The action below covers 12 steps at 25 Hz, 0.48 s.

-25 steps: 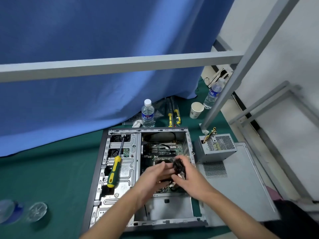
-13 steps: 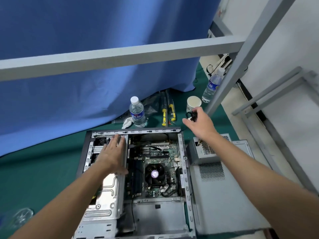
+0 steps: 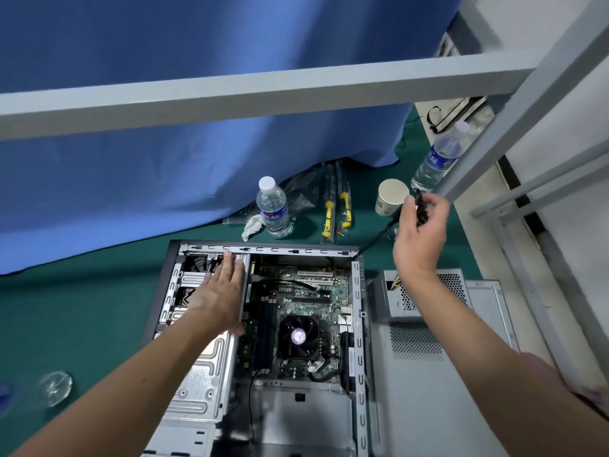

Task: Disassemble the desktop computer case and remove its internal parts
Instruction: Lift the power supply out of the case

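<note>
The case (image 3: 263, 324) lies open on its side on the green mat (image 3: 82, 308), its long axis running from us toward the curtain (image 3: 197, 143). Our left hand (image 3: 220, 291) rests flat, fingers straight, on the drive cage (image 3: 197, 367) at the case's left, and holds nothing. Our right hand (image 3: 420, 225) is raised beyond the case's far right corner, close to the paper cup (image 3: 390, 196), and pinches a small black part (image 3: 420, 206) between thumb and fingers; what the part is we cannot tell. The fan (image 3: 298, 334) and board (image 3: 306, 291) sit in the right half of the case, just right of the left hand and well back from the right. We judge the left hand nearer to what remains inside, and the right must first set its part down on the mat. The power supply (image 3: 425, 295) stands outside, on the removed side panel (image 3: 428, 390).
</note>
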Tool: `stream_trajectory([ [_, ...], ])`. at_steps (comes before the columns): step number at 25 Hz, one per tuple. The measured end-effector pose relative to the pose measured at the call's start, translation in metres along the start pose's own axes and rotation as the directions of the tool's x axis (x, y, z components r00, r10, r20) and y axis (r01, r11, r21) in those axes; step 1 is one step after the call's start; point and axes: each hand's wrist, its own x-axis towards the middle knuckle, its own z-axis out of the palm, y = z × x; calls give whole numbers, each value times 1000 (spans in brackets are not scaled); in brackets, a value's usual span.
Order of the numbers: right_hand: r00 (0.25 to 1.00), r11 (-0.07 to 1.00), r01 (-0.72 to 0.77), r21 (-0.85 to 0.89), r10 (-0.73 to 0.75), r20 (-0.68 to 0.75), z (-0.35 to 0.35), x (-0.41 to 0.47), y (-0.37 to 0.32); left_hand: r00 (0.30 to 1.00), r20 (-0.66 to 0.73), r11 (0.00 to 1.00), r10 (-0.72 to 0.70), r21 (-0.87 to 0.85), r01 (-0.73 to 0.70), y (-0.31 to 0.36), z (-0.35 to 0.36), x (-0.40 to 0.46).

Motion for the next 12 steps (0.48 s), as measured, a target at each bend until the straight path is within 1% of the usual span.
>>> stream_trajectory([
  [1, 1000, 999, 7, 34, -7, 8, -3, -5, -1, 1000, 2, 1000, 0, 2, 0, 0, 0, -1],
  [2, 998, 999, 13, 45, -15, 58, -6, -11, -1, 1000, 2, 1000, -1, -1, 1, 0, 0, -1],
  [3, 987, 1000, 14, 26, -18, 162, -7, -18, -1, 1000, -3, 1000, 0, -3, 0, -1, 0, -2],
  [4, 954, 1000, 2, -19, 4, 300, -7, -26, -2, 1000, -7, 1000, 3, -11, -3, -2, 0, -3],
  [5, 905, 998, -20, -65, 45, 423, -5, -33, -2, 1000, -4, 1000, 6, -23, -6, -2, 0, -4],
  [6, 871, 995, -59, -79, 90, 483, -1, -39, -3, 1000, -4, 999, 3, -31, -3, -2, 0, -6],
  [7, 866, 991, -122, -53, 132, 482, 4, -41, -6, 1000, -9, 999, -1, -32, 0, -2, -1, -6],
  [8, 879, 983, -186, -7, 170, 446, 9, -39, -11, 1000, -11, 1000, -3, -26, 2, -2, -2, -6],
  [9, 900, 975, -220, 35, 188, 394, 13, -34, -17, 1000, -7, 1000, -2, -21, 2, -1, -3, -6],
  [10, 926, 975, -211, 66, 177, 333, 14, -26, -23, 1000, 2, 1000, -3, -15, 3, 0, -3, -6],
  [11, 955, 984, -159, 77, 134, 263, 12, -17, -29, 1000, 6, 1000, -5, -11, 5, 1, -4, -6],
  [12, 980, 996, -74, 53, 62, 187, 8, -6, -31, 1000, 6, 1000, -8, -12, 8, 2, -4, -6],
])
